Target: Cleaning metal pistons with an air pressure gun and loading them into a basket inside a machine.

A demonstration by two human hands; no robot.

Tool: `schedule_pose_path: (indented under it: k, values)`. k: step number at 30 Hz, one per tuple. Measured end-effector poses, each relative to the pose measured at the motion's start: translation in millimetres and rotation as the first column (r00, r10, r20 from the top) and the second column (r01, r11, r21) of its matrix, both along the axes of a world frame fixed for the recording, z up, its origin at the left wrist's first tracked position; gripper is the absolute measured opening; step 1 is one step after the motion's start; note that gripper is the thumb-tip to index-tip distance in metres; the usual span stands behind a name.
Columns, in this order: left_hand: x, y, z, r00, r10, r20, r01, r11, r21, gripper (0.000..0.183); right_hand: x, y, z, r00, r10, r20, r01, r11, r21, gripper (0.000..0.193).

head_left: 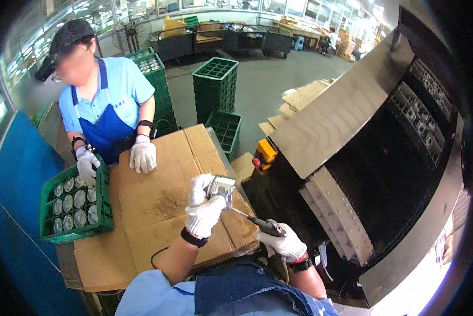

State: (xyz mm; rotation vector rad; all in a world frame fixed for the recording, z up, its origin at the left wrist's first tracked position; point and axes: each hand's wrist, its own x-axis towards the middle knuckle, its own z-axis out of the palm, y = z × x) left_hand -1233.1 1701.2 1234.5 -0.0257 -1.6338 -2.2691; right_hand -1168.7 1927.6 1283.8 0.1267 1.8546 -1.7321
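Note:
My left hand (202, 208), in a white glove, is closed round a silvery metal piston (221, 188) with grooves along its side, held above the cardboard. In my right hand (285, 242), also gloved, is a slim hand tool with a dark grey grip (269, 227) and a thin metal shaft (240, 212). The shaft's tip reaches the lower edge of the piston; whether it touches, I cannot tell. A hose or cord hangs below my right hand.
Brown cardboard (157, 195) covers the table. At left, a co-worker (107, 95) has one gloved hand at a green crate (100, 225) of round metal parts, the other on the cardboard. Stacked green crates (215, 89) stand beyond. A large dark machine (373, 174) fills the right.

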Motion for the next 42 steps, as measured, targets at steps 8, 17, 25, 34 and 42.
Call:
schedule_pose_path:
  k: [8,17,25,34,42]
  values:
    - [7.5,-97.9,-43.7,0.942,0.201,0.269,-0.215,0.976,0.023,0.043,-4.8,-37.1,-14.4,0.944,0.319,0.080,-0.319,0.948,-0.007,0.026]
    - [42.3,-190.2,-103.4,0.767,0.571,0.293,-0.125,0.580,-0.805,0.021,-12.2,-95.9,-55.6,0.869,0.493,-0.031,-0.473,0.848,0.238,0.036]
    - [53.5,-152.1,-37.1,0.791,0.609,-0.054,-0.294,0.302,-0.907,0.030,-5.0,-55.2,-46.9,0.908,0.396,0.134,-0.418,0.874,0.248,0.038]
    - [2.0,-26.8,108.9,0.927,-0.312,-0.206,0.124,0.777,-0.617,0.018,42.1,36.8,-89.7,0.935,0.353,-0.041,-0.286,0.816,0.503,0.040]
    - [-5.2,110.7,231.4,0.336,-0.762,-0.553,0.602,0.625,-0.496,0.018,75.7,60.0,-89.7,0.963,0.270,0.005,-0.243,0.861,0.447,0.048]
